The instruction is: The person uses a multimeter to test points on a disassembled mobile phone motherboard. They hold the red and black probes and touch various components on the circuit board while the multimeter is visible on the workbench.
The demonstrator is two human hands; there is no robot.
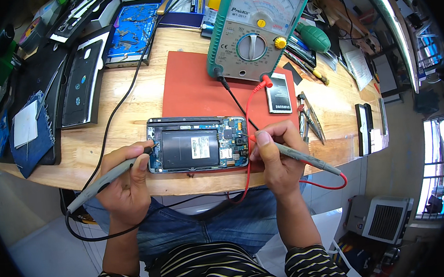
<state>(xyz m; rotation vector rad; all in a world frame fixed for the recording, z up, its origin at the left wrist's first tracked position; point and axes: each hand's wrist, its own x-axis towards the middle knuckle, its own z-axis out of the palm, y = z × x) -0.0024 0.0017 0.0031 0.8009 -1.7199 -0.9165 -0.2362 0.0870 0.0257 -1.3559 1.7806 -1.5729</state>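
An opened smartphone [189,145] lies sideways at the table's front edge, its circuit board and battery bay exposed. My left hand [126,189] grips a grey test probe [99,185] with a black lead, its tip at the phone's left end. In my right hand [280,157] is a second grey probe [311,158] with a red lead, pointing at the board on the phone's right end. Whether either tip touches metal is too small to tell. Both leads run to an analog multimeter [251,47] with a green case, standing beyond the phone.
A red mat [187,89] lies under the multimeter. On its right side rests a phone battery [279,96], with tweezers [310,111] beside it. Black boxes [81,81] and a blue tray of small parts [131,31] occupy the left; a green blower bulb [314,38] sits back right.
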